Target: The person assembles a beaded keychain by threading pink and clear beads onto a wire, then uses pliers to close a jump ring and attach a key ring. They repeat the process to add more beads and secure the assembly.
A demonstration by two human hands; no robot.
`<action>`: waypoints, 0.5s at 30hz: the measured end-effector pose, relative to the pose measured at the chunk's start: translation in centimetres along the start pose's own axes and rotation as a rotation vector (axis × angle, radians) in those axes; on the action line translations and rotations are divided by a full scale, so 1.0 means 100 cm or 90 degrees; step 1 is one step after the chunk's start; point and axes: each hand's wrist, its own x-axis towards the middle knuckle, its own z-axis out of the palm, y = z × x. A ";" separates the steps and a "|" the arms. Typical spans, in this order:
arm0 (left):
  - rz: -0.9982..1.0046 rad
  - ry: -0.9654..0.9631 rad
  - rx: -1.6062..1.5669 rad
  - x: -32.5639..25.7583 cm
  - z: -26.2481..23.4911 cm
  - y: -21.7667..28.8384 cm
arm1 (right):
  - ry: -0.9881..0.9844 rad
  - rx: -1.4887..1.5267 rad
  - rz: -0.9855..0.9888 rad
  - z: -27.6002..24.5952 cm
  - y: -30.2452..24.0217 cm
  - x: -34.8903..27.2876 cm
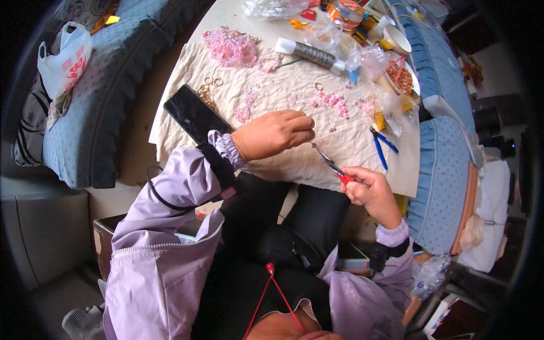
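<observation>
While the right hand grips slim-nosed pliers by their red handles over the near edge of the bench, the left hand has its fingers drawn together in a pinch beside the pliers' tip; what sits between those fingers is too small to tell. Beneath both lies a creased cream cloth. Aslant at the bench's left edge rests a black smartphone, with a gold chain and gold rings just beyond it. Strung pink beads lie heaped toward the far left corner, and a spool of grey cord sits to their right. Loose pink beads are scattered past the left hand. Near the right edge, blue-handled cutters lie with their handles spread, apart from the right hand.
</observation>
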 end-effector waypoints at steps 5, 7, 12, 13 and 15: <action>0.010 -0.019 0.011 0.000 -0.008 0.000 | -0.011 0.041 0.024 -0.001 0.000 -0.003; 0.012 -0.024 0.015 0.001 -0.010 -0.001 | -0.014 0.050 0.021 0.000 0.000 -0.003; 0.042 -0.041 0.022 0.003 -0.016 -0.001 | -0.028 0.067 0.015 0.000 -0.004 -0.006; 0.039 -0.043 0.016 0.003 -0.017 0.000 | -0.028 0.067 0.015 0.000 -0.004 -0.007; 0.051 -0.053 0.029 0.004 -0.018 0.000 | -0.029 0.065 0.017 0.001 -0.005 -0.010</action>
